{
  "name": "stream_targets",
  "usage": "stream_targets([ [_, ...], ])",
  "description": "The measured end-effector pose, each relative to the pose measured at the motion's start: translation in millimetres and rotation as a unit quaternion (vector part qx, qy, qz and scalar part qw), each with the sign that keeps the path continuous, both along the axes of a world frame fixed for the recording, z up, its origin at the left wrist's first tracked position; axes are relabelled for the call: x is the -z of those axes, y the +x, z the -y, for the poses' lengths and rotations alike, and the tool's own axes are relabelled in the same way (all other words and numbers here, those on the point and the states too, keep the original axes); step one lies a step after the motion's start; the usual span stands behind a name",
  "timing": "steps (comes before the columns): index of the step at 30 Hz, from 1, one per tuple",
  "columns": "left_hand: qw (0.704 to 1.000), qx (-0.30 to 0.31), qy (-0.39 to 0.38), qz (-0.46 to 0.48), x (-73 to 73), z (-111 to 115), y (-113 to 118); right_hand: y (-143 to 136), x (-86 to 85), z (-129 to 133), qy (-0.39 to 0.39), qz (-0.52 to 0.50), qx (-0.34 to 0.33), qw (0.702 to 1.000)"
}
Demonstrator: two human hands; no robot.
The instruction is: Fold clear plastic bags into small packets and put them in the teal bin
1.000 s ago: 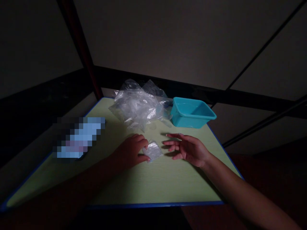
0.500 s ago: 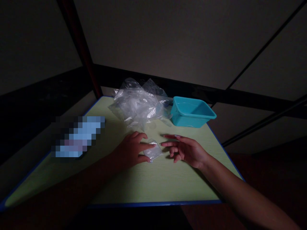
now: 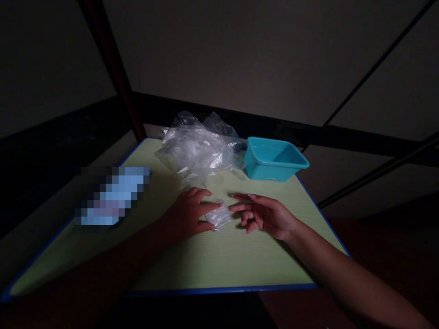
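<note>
A small folded clear plastic bag (image 3: 218, 216) lies flat on the table between my two hands. The spread fingers of my left hand (image 3: 188, 214) rest on its left part, index finger across the top and thumb at the near edge. To the right of the bag, my right hand (image 3: 262, 214) lies on its side with the palm turned left. Its fingers are apart and hold nothing, and the index and middle fingertips point at the bag's right edge. Whether they touch it I cannot tell.
A loose heap of clear plastic bags (image 3: 202, 153) sits at the back of the table (image 3: 219, 265). Right of it stands a turquoise plastic bin (image 3: 272, 171). A pixelated, bluish object (image 3: 118, 196) is at the left. Dark panelled walls close off the back.
Both hands hold nearly the same pose. My right hand's upper fingers have shifted very slightly; the folded bag stays in place.
</note>
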State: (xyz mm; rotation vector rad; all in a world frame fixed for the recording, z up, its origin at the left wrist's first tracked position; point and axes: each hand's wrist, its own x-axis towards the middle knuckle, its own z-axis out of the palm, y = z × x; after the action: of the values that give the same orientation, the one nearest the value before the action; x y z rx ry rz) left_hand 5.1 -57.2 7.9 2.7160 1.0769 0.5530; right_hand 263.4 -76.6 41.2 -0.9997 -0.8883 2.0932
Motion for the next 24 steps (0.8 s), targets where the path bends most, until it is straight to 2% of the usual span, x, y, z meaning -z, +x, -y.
stream_targets([
  [9, 1.0, -0.005, -0.001, 0.0, -0.5, 1, 2, -1, 3.3, 2, 0.021, 0.012, -0.051, 0.998],
  [13, 1.0, -0.003, 0.003, 0.003, 1.0, 2, 2, -7, 3.8, 5, 0.068, 0.04, -0.052, 0.995],
  [18, 1.0, 0.0, -0.004, 0.004, 1.2, 2, 2, -11, 7.8, 8, 0.078, 0.094, -0.084, 0.989],
  [24, 0.995, 0.012, -0.023, 0.096, -3.7, -1, 5, -13, 9.7, 11, 0.167, 0.132, -0.113, 0.971],
])
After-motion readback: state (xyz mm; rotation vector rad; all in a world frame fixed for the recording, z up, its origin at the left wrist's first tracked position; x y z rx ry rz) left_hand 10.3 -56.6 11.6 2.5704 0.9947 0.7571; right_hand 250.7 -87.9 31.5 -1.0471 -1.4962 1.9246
